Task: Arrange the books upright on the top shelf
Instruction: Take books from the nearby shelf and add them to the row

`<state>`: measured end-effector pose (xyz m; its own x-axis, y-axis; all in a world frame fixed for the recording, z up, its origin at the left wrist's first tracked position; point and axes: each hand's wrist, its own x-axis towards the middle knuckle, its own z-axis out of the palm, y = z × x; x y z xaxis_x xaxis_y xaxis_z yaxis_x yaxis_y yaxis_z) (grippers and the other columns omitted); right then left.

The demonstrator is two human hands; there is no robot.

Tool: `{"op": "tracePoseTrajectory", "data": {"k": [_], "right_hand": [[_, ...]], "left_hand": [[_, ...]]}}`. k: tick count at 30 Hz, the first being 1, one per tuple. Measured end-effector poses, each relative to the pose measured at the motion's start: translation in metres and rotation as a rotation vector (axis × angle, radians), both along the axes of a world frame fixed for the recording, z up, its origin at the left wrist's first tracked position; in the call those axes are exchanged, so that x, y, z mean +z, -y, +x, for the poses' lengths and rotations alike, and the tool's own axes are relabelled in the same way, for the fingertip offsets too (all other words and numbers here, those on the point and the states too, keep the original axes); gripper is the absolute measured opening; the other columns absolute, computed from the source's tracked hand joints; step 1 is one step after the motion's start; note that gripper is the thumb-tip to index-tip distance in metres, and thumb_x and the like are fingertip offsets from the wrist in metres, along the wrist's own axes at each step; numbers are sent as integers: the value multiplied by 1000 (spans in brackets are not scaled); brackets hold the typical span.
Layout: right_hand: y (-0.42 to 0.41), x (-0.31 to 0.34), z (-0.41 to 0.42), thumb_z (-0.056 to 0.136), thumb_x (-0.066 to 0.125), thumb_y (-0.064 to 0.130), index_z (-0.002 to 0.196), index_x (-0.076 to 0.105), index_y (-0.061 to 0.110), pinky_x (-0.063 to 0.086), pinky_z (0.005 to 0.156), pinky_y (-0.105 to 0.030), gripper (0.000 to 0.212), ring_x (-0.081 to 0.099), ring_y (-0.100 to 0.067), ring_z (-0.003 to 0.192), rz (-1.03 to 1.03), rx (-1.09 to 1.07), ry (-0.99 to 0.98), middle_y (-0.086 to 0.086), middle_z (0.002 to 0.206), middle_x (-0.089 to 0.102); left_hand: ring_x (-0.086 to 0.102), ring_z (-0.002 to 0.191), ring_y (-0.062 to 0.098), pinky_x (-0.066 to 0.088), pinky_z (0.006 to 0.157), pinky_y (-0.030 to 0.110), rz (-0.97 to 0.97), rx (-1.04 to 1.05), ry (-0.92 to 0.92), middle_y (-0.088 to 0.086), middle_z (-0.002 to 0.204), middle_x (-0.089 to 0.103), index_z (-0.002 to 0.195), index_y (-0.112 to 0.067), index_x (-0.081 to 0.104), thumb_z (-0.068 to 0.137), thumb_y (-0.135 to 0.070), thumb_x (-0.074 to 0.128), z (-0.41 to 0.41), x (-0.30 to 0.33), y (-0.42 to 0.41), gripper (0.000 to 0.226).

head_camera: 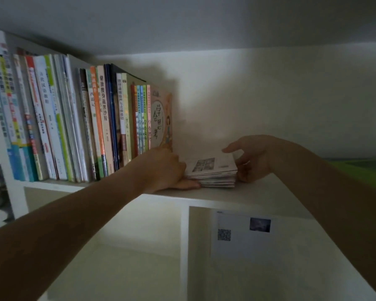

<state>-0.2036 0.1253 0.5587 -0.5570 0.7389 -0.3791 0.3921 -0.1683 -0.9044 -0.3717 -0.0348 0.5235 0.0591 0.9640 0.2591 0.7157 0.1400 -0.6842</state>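
We note a flat stack of thin paperback books (pixel 213 170) lying on the white top shelf board (pixel 248 192), just right of the upright row of colourful books (pixel 96 127). Our left hand (pixel 167 170) rests at the stack's left edge, thumb flat on the shelf; other fingers' hold can't be told. Right hand (pixel 252 159) grips the stack's right edge, thumb over top, fingers curled at the side.

Dim light; white wall (pixel 269 94); white bookcase divider (pixel 183 246) below.

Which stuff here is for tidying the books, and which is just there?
For the job: flat pile of books, standing row of books, top shelf, left hand, right hand.
Just there: sheet with printed squares in the cubby below.
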Motion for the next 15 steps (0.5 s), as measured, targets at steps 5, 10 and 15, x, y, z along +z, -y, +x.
{"op": "tracePoseTrajectory", "data": {"k": [5,10,15], "right_hand": [[19,22,-11,90,69,37,89,58,13,44,57,-27,26,59,-22,64,83,128,-195,-9,77,59],[29,55,-25,90,68,35,107,62,16,62,66,-36,26,59,-26,88,273,-16,-629,-14,112,61],[59,13,-53,97,50,58,105,58,30,60,82,-46,30,63,-24,92,511,59,-505,-1,109,62]], "left_hand": [[36,51,6,19,45,15,221,23,184,0,84,55,136,-20,38,107,-55,26,15,-4,13,48],[56,51,20,47,45,31,679,1,397,2,80,53,123,-9,34,106,-40,41,16,-7,8,36],[48,38,20,33,38,23,806,147,213,4,57,48,88,-7,61,101,-24,47,21,-10,17,25]]}}
